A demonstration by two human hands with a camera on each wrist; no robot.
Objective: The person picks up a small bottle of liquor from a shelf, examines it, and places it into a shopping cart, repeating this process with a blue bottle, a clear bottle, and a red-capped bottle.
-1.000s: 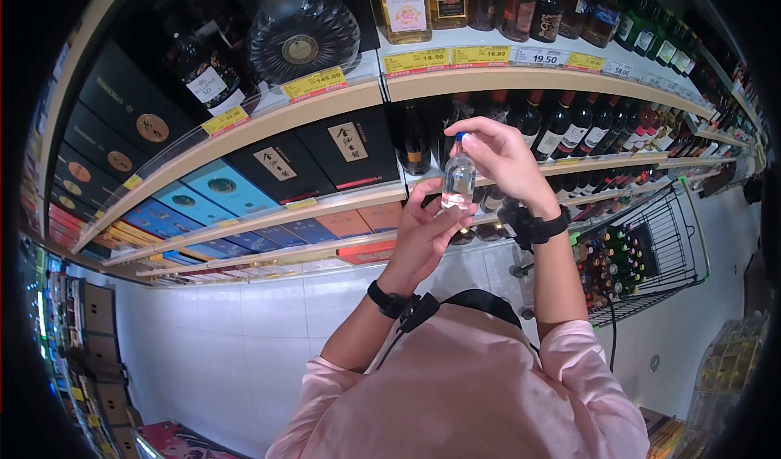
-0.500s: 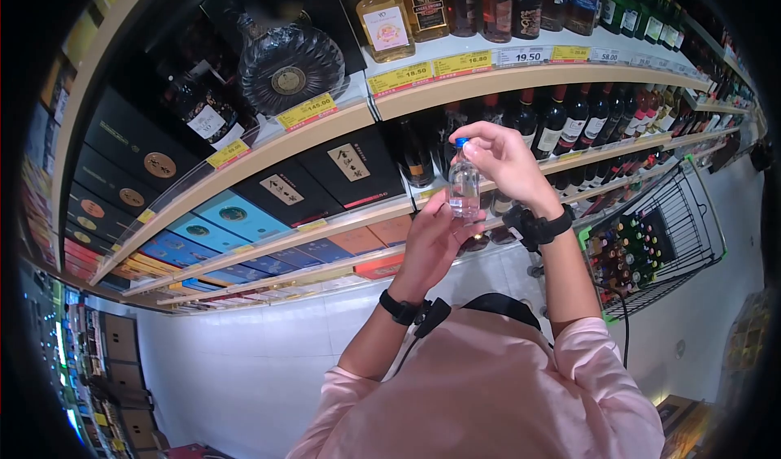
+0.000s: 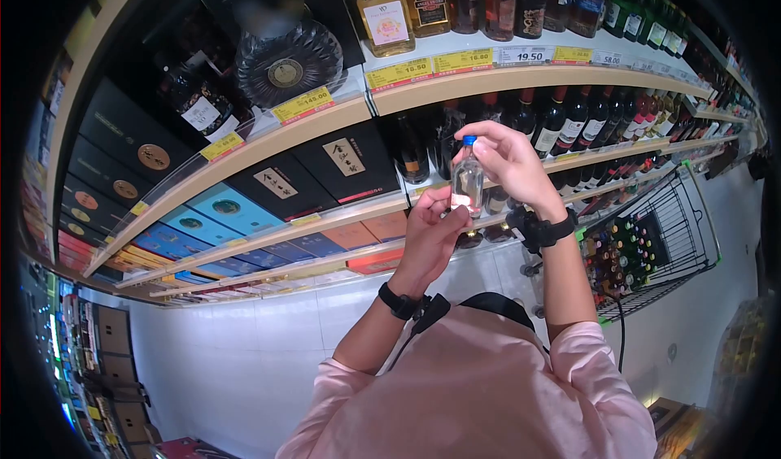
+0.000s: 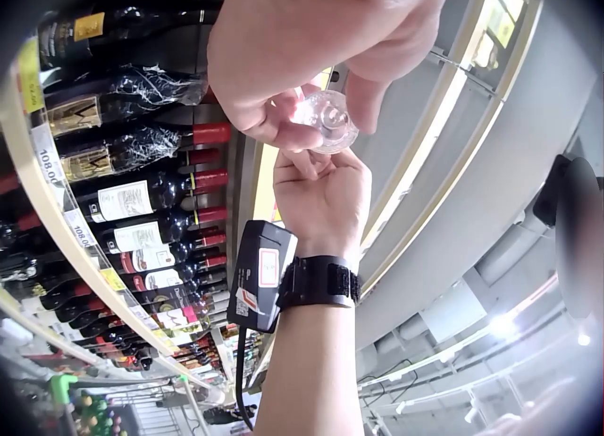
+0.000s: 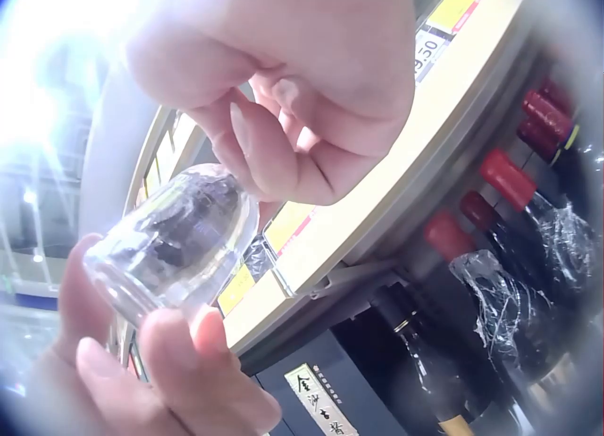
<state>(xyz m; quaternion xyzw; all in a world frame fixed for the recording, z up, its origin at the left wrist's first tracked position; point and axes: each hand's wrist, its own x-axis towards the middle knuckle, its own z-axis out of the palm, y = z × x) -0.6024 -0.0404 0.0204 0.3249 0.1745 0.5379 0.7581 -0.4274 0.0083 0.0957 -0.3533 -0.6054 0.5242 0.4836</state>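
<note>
Between the two hands, in front of the shelves, a small clear bottle (image 3: 467, 184) with a blue cap (image 3: 469, 140) stands nearly upright. The left hand (image 3: 431, 235) grips its lower part with thumb and fingers. Above, the right hand (image 3: 512, 166) pinches the cap between thumb and fingers. From the left wrist, the round glass base (image 4: 332, 121) shows, with the left hand (image 4: 326, 40) around it. In the right wrist view the glass body (image 5: 179, 238) slants between the right hand (image 5: 283, 87) and the left fingers (image 5: 170, 360); the cap is hidden there.
Shelves hold liquor bottles (image 3: 386, 21), wine bottles (image 3: 574, 121) and boxed goods (image 3: 346, 160), with price tags along a shelf edge (image 3: 521, 78). A wire cart (image 3: 683, 231) with many bottles stands at the right on the pale floor (image 3: 244, 361).
Over the last second the shelves and cart have shifted in the head view. Both hands still hold the bottle, now slightly further right in the picture than at first.
</note>
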